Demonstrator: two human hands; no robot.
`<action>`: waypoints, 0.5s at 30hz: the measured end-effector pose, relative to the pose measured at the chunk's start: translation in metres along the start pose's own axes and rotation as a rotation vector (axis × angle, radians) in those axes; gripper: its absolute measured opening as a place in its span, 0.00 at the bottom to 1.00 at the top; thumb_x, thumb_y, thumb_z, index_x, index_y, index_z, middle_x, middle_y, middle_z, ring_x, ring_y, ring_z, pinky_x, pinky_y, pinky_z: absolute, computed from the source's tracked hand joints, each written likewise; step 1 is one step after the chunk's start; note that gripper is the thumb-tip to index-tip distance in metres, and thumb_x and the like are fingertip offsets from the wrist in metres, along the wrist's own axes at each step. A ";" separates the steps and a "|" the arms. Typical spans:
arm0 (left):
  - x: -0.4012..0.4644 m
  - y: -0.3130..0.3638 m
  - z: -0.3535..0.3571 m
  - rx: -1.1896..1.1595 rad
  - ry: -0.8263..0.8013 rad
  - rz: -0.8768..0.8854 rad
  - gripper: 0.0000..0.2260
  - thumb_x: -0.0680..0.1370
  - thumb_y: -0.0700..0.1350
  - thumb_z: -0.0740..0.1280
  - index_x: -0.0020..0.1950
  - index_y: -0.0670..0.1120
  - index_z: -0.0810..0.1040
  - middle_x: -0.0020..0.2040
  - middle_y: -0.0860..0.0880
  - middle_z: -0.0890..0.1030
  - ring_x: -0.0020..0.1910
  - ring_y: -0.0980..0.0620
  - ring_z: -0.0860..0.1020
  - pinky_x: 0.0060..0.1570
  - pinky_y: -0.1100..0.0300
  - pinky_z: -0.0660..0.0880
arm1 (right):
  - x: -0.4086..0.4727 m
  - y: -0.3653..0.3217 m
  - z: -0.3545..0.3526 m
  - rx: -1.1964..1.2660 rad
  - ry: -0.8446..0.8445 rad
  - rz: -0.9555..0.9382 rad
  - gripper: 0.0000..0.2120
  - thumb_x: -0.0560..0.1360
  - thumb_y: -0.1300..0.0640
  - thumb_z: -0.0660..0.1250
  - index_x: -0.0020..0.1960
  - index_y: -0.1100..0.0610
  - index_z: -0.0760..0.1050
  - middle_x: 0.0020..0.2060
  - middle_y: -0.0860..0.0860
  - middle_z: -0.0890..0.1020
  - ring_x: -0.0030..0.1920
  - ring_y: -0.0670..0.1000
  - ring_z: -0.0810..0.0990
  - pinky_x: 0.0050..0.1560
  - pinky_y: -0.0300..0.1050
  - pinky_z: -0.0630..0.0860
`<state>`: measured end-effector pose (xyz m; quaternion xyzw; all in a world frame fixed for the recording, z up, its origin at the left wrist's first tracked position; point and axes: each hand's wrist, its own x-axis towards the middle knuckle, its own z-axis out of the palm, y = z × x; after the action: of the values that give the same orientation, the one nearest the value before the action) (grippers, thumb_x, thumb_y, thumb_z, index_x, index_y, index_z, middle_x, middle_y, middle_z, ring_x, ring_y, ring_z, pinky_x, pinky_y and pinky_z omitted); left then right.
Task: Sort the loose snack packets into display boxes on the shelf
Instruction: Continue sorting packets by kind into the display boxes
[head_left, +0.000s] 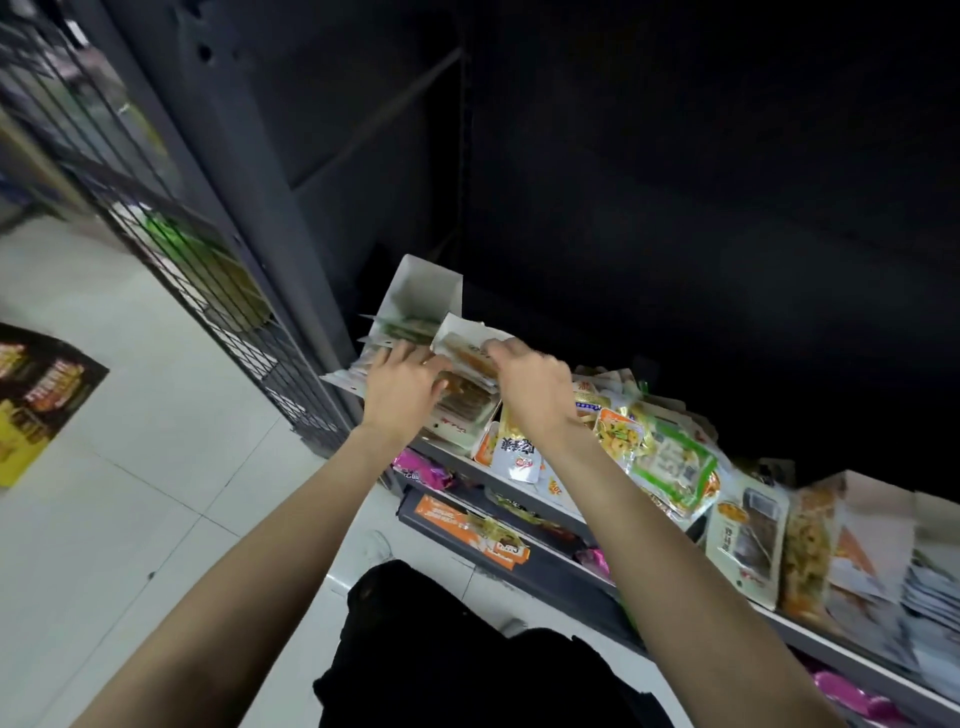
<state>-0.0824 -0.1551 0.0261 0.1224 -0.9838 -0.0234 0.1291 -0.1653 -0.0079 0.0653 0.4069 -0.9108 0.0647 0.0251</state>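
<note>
Both hands are up at the white cardboard display box (421, 291) in the middle of the frame. The right hand (535, 384) pinches a flat, glossy orange-and-white packet (467, 348) right at the box's open mouth, while the left hand (402, 387) has curled fingers on the stacked packets below. The loose pile (670, 457) of crinkly plastic packets sprawls to the right along the grey shelf edge (810, 636). The wire mesh panel (171, 249) on the left sits close by.
</note>
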 end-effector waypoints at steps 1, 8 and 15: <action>0.001 -0.001 0.001 0.003 -0.003 0.010 0.09 0.64 0.44 0.79 0.42 0.53 0.83 0.38 0.52 0.83 0.40 0.46 0.79 0.43 0.55 0.72 | 0.006 -0.005 0.003 -0.051 -0.054 -0.016 0.24 0.73 0.71 0.58 0.67 0.56 0.68 0.60 0.54 0.75 0.48 0.60 0.81 0.37 0.46 0.70; 0.002 -0.017 0.008 -0.065 -0.005 0.054 0.08 0.63 0.45 0.79 0.38 0.54 0.84 0.36 0.54 0.83 0.38 0.48 0.78 0.42 0.57 0.70 | 0.028 -0.013 0.021 -0.108 0.156 -0.171 0.17 0.60 0.69 0.72 0.47 0.56 0.80 0.38 0.51 0.80 0.33 0.53 0.79 0.28 0.40 0.72; 0.006 -0.022 0.017 -0.115 0.034 0.059 0.07 0.66 0.43 0.77 0.41 0.54 0.85 0.38 0.55 0.84 0.40 0.49 0.78 0.43 0.57 0.71 | 0.041 -0.006 0.046 -0.272 0.007 -0.128 0.13 0.52 0.63 0.79 0.31 0.51 0.80 0.30 0.46 0.78 0.30 0.48 0.78 0.23 0.35 0.65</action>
<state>-0.0867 -0.1780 0.0098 0.0861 -0.9817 -0.0740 0.1531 -0.1883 -0.0487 0.0248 0.4568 -0.8833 -0.0596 0.0873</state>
